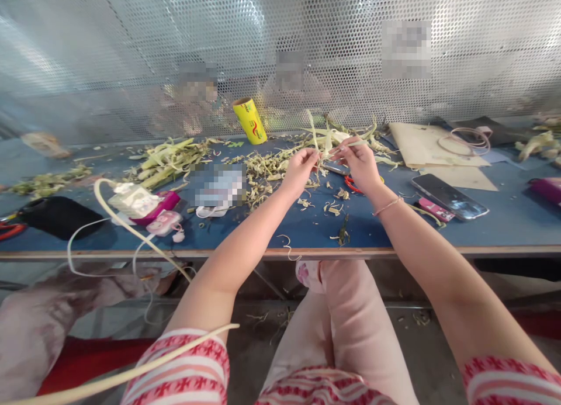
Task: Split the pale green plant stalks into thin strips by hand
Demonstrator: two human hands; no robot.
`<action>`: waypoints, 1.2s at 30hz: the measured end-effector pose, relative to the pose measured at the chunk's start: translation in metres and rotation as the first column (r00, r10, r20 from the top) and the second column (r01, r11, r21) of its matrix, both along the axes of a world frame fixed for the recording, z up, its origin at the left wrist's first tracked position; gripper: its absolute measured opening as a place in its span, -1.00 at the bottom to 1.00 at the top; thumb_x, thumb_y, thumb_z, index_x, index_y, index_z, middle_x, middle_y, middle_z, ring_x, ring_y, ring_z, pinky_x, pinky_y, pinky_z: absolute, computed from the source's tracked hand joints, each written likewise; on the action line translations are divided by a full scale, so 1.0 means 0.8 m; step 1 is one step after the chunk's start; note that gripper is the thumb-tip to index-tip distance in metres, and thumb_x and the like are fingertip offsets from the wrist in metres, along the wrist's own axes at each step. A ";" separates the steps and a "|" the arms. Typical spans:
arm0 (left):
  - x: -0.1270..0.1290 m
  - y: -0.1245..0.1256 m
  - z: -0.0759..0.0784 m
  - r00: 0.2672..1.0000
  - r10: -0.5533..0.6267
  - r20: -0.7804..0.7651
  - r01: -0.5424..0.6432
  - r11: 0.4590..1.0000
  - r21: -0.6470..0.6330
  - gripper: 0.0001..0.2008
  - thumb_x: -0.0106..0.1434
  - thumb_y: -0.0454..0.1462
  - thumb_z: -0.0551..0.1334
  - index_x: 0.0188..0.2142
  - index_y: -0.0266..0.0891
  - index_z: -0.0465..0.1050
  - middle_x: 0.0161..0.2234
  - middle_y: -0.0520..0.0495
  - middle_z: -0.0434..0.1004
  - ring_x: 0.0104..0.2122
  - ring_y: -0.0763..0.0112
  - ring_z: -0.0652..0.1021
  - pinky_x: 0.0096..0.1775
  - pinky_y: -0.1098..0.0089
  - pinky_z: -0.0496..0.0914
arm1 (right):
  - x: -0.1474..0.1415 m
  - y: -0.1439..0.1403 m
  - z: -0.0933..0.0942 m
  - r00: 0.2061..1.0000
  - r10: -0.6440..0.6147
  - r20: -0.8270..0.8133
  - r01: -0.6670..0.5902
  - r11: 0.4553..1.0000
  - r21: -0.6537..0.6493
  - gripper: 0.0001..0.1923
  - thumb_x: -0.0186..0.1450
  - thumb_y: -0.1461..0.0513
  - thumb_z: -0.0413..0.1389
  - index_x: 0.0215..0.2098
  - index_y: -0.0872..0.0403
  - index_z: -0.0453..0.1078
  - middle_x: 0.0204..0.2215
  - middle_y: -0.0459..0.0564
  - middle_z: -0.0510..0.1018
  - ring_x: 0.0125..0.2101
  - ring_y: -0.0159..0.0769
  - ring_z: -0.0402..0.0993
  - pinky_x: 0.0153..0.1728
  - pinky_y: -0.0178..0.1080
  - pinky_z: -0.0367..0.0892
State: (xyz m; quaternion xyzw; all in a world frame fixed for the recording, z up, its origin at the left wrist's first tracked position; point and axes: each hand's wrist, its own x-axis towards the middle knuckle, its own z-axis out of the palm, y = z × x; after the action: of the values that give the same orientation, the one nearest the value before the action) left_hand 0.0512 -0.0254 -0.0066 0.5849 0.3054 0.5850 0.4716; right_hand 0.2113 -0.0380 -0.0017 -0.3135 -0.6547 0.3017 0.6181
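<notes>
Pale, dried plant strips (328,142) stand up between my two hands above the table. My left hand (301,166) pinches them with thumb and forefinger from the left. From the right, my right hand (362,164) has its fingertips closed on the same strips, a thin strand running across its fingers. The exact hold at the fingertips is too small to make out. Beneath my right hand lies a pair of scissors (353,184) with orange-red handles, partly hidden. Shredded plant scraps (267,170) are heaped beside my left hand, with a few loose bits on the table below.
A yellow tube (250,121) stands before the perforated metal panel (342,54). On the blue table (280,232) lie a phone (449,196), cardboard (432,145), a black pouch (61,217) and more stalks (169,159). A pale cord (127,229) hangs over the left front edge.
</notes>
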 end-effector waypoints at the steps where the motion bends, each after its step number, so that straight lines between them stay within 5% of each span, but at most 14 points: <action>1: 0.000 0.000 0.000 1.000 0.009 0.004 -0.009 1.000 0.006 -0.79 0.18 -0.12 0.28 -0.40 -0.23 0.40 -0.44 0.01 0.46 -0.49 0.60 0.41 -0.42 0.50 0.36 | 0.001 0.000 0.000 1.000 0.002 0.000 -0.002 1.000 0.006 -0.79 0.30 0.03 0.06 -0.31 -0.02 0.24 -0.40 -0.10 0.47 -0.40 -0.43 0.49 -0.40 -0.30 0.40; 13: -0.002 0.003 -0.002 0.986 0.125 0.111 -0.134 0.988 0.073 -0.78 0.26 -0.11 0.17 -0.38 -0.21 0.31 -0.50 0.03 0.38 -0.47 0.58 0.42 -0.35 0.49 0.40 | 0.002 0.003 -0.001 0.994 0.000 -0.111 -0.003 1.000 -0.026 -0.74 0.25 -0.01 0.11 -0.34 -0.03 0.23 -0.41 -0.14 0.49 -0.45 -0.47 0.47 -0.44 -0.34 0.38; 18: -0.003 -0.001 0.000 0.988 0.151 0.038 -0.155 0.974 0.165 -0.74 0.23 -0.06 0.20 -0.39 -0.20 0.30 -0.50 0.04 0.37 -0.51 0.58 0.42 -0.41 0.46 0.40 | -0.002 0.004 -0.003 0.987 0.020 -0.157 -0.030 0.998 -0.059 -0.68 0.21 -0.05 0.14 -0.30 -0.04 0.23 -0.39 -0.14 0.49 -0.45 -0.48 0.47 -0.44 -0.35 0.38; 23: -0.001 -0.007 0.000 0.979 0.193 -0.057 -0.170 0.944 0.283 -0.69 0.19 0.00 0.21 -0.38 -0.18 0.31 -0.49 0.03 0.38 -0.49 0.53 0.44 -0.42 0.42 0.42 | -0.014 -0.005 -0.004 0.992 0.105 -0.070 -0.116 0.978 -0.175 -0.58 0.12 -0.11 0.19 -0.28 -0.02 0.26 -0.39 -0.10 0.50 -0.38 -0.41 0.48 -0.41 -0.31 0.41; 27: 0.001 -0.009 -0.003 0.972 0.208 -0.114 -0.161 0.932 0.324 -0.72 0.19 -0.02 0.22 -0.38 -0.19 0.31 -0.47 0.02 0.40 -0.47 0.51 0.44 -0.39 0.40 0.42 | -0.023 -0.010 -0.004 0.996 0.074 0.059 -0.065 0.989 -0.134 -0.61 0.04 -0.04 0.28 -0.39 0.03 0.30 -0.49 -0.13 0.44 -0.48 -0.42 0.40 -0.44 -0.29 0.38; 36: 0.004 -0.012 -0.002 0.981 0.146 -0.128 -0.110 0.961 0.256 -0.79 0.19 -0.10 0.23 -0.37 -0.18 0.32 -0.44 0.01 0.41 -0.43 0.47 0.47 -0.30 0.34 0.43 | -0.023 -0.005 -0.007 0.999 -0.016 0.052 0.021 0.994 -0.103 -0.71 0.09 0.06 0.26 -0.47 0.03 0.27 -0.58 -0.16 0.40 -0.54 -0.44 0.35 -0.46 -0.27 0.42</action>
State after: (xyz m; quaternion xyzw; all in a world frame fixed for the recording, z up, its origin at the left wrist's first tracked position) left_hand 0.0540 -0.0349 -0.0083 0.6593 0.3011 0.6035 0.3324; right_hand 0.1931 -0.0417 -0.0071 -0.3589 -0.6506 0.3216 0.5869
